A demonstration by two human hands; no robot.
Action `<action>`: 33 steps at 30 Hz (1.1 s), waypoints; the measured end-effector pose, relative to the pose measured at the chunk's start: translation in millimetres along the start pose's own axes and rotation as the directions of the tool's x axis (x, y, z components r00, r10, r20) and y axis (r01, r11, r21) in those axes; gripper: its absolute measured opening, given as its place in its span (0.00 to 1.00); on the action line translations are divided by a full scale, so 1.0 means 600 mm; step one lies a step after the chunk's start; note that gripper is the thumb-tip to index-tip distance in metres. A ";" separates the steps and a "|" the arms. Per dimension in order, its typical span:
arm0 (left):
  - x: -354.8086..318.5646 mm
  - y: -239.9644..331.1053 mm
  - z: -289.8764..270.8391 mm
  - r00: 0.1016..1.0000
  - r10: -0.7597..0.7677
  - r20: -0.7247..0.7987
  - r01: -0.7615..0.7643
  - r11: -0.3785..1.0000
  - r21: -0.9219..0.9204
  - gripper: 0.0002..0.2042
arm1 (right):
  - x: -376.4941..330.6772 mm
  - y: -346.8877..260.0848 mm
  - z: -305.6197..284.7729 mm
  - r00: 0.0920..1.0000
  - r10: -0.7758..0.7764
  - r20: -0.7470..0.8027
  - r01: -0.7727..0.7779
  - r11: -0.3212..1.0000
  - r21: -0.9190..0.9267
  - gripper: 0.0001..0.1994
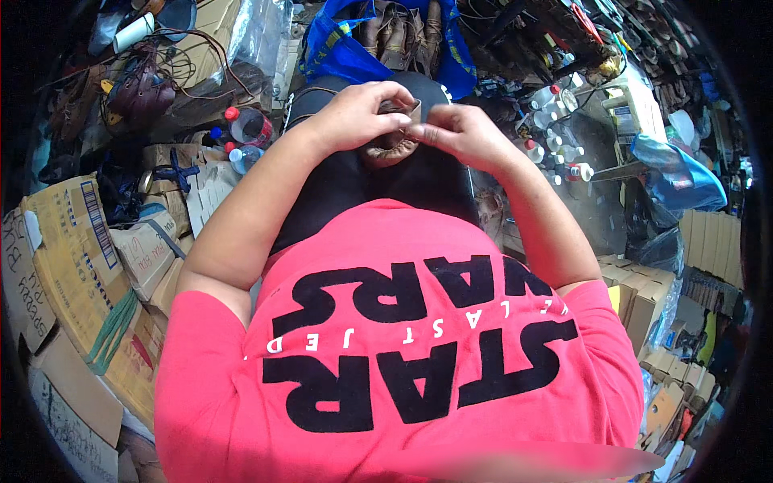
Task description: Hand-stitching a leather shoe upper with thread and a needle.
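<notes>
Two-handed work on a small, rounded, cupped piece of brown leather (390,151), carried on a lap in black trousers (322,173), near the knee edge and about midway between the lap's left and right edges. Left hand (362,117): curled over the piece's upper left part, thumb and fingers holding it. Right hand (467,135): at the right rim, thumb and forefinger narrowed toward each other; whether they grip the leather or something thin (a thread, say) cannot be told, the finger being blurred.

Points of good handling, by judgement: the left hand best serves as the clamp, keeping the rim firm without crushing the cup; the right works in short, even pulls along the edge, close to the left thumb, so that the leather does not pucker. Turning the piece, rather than the wrists, would keep the worked edge facing the right fingertips. The thighs make a useful rest if held together.

Beyond the knee edge: a shiny blue plastic bag (457,64) holding several brown leather pieces (394,40). Left of the lap, a clear plastic bottle with a red cap (251,126); to its right, a cluster of small white-and-clear bottles (552,145).
</notes>
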State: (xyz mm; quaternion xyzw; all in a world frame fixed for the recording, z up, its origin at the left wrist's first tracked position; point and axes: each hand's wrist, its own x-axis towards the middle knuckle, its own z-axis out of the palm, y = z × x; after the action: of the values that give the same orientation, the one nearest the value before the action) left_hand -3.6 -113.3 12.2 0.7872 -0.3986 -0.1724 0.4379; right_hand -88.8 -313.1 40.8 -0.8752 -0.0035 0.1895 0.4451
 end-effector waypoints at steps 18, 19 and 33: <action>0.054 -0.022 0.003 0.872 -0.130 0.471 0.353 0.835 -0.422 0.10 | -0.067 0.012 -0.004 0.945 -0.229 -0.232 0.219 0.973 -0.069 0.08; 0.055 -0.018 -0.002 0.840 -0.131 0.526 0.383 0.830 -0.406 0.11 | -0.063 0.014 -0.001 0.946 -0.229 -0.230 0.219 0.973 -0.068 0.08; 0.053 -0.012 -0.012 0.830 -0.107 0.547 0.352 0.861 -0.366 0.14 | -0.044 0.012 0.013 0.956 -0.204 -0.209 0.153 0.959 -0.238 0.09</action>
State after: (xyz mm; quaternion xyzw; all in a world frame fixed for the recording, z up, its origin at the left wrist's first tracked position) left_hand 24.1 -131.9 12.8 0.6326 -0.3479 -0.5145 0.4627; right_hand -117.1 -316.2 39.5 -0.9310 -0.0519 0.0435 0.3586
